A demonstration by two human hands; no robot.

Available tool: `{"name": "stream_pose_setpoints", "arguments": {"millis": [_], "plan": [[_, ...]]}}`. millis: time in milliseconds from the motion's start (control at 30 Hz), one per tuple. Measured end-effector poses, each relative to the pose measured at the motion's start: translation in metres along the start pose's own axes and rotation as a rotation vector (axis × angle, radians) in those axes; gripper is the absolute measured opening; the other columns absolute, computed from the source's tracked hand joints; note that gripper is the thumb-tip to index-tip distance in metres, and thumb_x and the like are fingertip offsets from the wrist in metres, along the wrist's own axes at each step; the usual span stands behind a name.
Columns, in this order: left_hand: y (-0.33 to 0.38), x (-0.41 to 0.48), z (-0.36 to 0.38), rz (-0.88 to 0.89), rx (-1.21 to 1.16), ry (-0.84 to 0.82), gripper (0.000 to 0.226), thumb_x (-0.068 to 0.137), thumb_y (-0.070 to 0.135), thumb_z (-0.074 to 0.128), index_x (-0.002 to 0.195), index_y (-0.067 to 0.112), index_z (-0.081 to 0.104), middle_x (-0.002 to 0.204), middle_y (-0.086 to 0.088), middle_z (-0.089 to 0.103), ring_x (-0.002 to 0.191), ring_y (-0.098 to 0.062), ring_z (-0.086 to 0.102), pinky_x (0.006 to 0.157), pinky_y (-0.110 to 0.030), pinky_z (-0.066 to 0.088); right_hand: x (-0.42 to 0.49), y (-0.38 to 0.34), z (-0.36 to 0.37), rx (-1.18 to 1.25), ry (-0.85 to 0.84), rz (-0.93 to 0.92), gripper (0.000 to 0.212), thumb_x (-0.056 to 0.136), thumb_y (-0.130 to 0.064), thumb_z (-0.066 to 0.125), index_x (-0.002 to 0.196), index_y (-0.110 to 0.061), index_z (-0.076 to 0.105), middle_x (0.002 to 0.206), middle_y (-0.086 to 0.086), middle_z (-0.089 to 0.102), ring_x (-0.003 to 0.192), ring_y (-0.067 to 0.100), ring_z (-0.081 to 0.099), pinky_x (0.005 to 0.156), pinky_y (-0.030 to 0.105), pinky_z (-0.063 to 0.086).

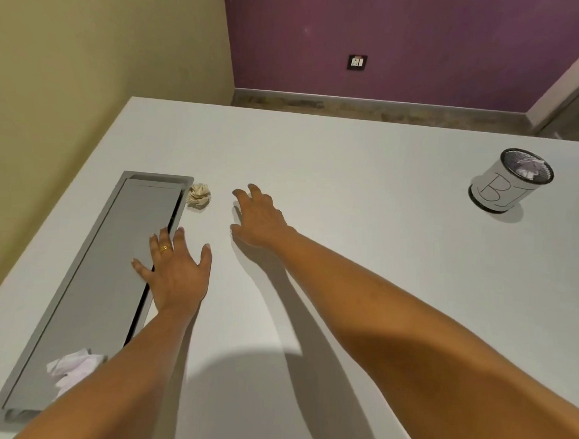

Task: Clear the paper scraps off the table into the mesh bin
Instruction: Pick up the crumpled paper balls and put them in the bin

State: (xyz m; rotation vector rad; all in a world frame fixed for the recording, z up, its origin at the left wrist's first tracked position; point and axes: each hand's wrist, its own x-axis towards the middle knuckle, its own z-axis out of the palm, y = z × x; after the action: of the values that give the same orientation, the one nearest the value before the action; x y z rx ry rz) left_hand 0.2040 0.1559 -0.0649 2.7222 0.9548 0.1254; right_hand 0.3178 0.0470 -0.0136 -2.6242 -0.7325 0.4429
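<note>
Right hand (258, 218) reaches, fingers spread, near a beige paper scrap (199, 196); left hand (175, 264) rests flat on the table (347, 205).

We counted two loose scraps, a beige scrap (198, 196) far and a white scrap (74, 371) near, and one mesh bin (494, 190) at right.
</note>
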Motion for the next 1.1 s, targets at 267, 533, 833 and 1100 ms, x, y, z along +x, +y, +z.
{"name": "stream_pose_setpoints", "arguments": {"millis": [267, 533, 833, 1100], "plan": [[0.001, 0.001, 0.004, 0.001, 0.048, 0.024, 0.061, 0.092, 0.047, 0.036, 0.141, 0.012, 0.028, 0.152, -0.015, 0.027, 0.144, -0.031, 0.017, 0.11, -0.064, 0.011, 0.048, -0.043, 0.01, -0.053, -0.041, -0.134, 0.062, 0.088, -0.019, 0.056, 0.143, -0.023, 0.026, 0.155, 0.01, 0.015, 0.136, 0.035, 0.023, 0.103, 0.046, 0.039], [0.002, 0.001, 0.005, 0.002, 0.065, 0.012, 0.063, 0.092, 0.049, 0.034, 0.142, 0.013, 0.026, 0.153, -0.014, 0.025, 0.144, -0.031, 0.015, 0.11, -0.065, 0.011, 0.044, -0.052, 0.022, -0.016, 0.016, -0.236, 0.048, 0.092, -0.02, 0.051, 0.137, -0.015, 0.036, 0.14, 0.013, 0.04, 0.122, 0.035, 0.042, 0.094, 0.043, 0.046], [0.002, 0.001, 0.005, 0.004, 0.084, 0.0, 0.061, 0.093, 0.048, 0.031, 0.143, 0.013, 0.025, 0.153, -0.015, 0.024, 0.144, -0.031, 0.014, 0.11, -0.065, 0.01, 0.019, -0.034, 0.027, -0.08, 0.182, -0.279, 0.034, 0.091, -0.003, 0.043, 0.125, -0.007, 0.041, 0.11, 0.016, 0.052, 0.094, 0.032, 0.05, 0.062, 0.033, 0.036], [0.004, -0.001, 0.001, 0.069, 0.095, -0.027, 0.056, 0.095, 0.041, 0.031, 0.142, 0.01, 0.026, 0.155, -0.013, 0.019, 0.144, -0.033, 0.012, 0.109, -0.067, 0.009, -0.015, 0.005, 0.015, 0.022, 0.259, -0.217, 0.029, 0.089, -0.003, 0.047, 0.118, -0.006, 0.051, 0.106, 0.014, 0.045, 0.071, 0.025, 0.04, 0.058, 0.032, 0.035]]}}
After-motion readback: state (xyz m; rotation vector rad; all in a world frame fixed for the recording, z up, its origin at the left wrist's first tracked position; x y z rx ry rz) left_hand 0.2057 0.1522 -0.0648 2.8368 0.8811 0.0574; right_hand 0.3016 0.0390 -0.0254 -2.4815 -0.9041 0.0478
